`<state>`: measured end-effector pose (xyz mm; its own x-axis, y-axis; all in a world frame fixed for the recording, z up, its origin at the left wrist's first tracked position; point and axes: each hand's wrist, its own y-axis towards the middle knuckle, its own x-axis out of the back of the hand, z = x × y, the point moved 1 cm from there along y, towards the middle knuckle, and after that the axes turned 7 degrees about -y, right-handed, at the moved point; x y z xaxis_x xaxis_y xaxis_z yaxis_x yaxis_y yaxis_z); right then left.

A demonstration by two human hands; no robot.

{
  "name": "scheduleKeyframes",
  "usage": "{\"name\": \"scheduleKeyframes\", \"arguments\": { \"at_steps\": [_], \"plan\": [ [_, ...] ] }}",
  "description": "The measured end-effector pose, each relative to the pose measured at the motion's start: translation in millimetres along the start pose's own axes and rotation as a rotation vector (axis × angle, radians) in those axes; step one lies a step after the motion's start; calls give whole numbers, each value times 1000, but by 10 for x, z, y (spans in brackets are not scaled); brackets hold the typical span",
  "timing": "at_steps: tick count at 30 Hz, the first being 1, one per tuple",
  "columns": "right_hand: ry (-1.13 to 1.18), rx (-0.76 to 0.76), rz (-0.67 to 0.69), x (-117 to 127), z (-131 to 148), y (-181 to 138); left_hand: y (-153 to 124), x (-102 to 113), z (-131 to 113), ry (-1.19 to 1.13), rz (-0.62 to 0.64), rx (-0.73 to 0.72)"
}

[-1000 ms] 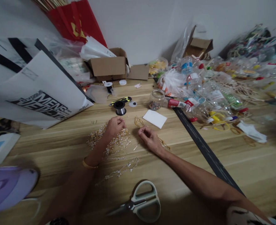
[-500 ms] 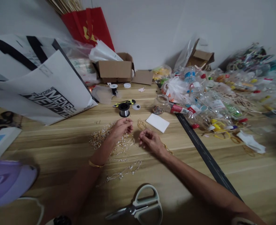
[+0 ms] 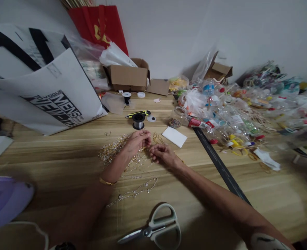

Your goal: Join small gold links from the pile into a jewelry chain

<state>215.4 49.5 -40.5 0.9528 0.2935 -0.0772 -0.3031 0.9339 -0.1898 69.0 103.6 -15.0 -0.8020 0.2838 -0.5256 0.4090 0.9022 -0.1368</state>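
Note:
My left hand (image 3: 139, 141) is over the right side of a pile of small gold and clear beads or charms (image 3: 111, 150). Its fingers are pinched together, and whatever is in them is too small to make out. Close by, almost fingertip to fingertip, my right hand (image 3: 164, 154) pinches part of a gold chain (image 3: 158, 138). Some of that chain lies beyond the fingers and a bit shows past the wrist. Nearer to me, a silver chain with charms (image 3: 134, 192) lies on the wooden table (image 3: 195, 194). Scissors (image 3: 156, 227) with pale handles lie at the front.
Beyond my hands are a wire spool (image 3: 138, 121), a yellow-black cutter knife (image 3: 139, 114), a glass jar of beads (image 3: 178, 117) and a white card (image 3: 174, 136). Plastic bottles (image 3: 234, 119) crowd the right. A white bag (image 3: 62, 93) and purple iron (image 3: 7, 201) stand left.
My right hand has moved left, bringing its fingertips close to those of my left hand. The left hand has shifted slightly right. The camera view has turned a little.

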Motion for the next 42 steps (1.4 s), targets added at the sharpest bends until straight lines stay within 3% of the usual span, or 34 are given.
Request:
{"name": "scheduleKeyframes", "arguments": {
  "at_steps": [9,14,20,30,36,42],
  "plan": [
    [-146,76,87,64,364,-70,4,7,73,-20,-95,-91],
    [-186,224,83,122,514,-43,-13,-84,120,-7,-21,-18],
    [-186,235,18,163,623,-52,-184,-227,159,-3,-10,19],
    [-207,185,45,225,430,-107,-543,-270,265,130,-60,31],
    [-159,187,70,190,297,-125,-619,-274,320,179,-120,101],
    [-151,136,32,213,115,-134,-663,-239,409,223,-75,184]
  ]
}}
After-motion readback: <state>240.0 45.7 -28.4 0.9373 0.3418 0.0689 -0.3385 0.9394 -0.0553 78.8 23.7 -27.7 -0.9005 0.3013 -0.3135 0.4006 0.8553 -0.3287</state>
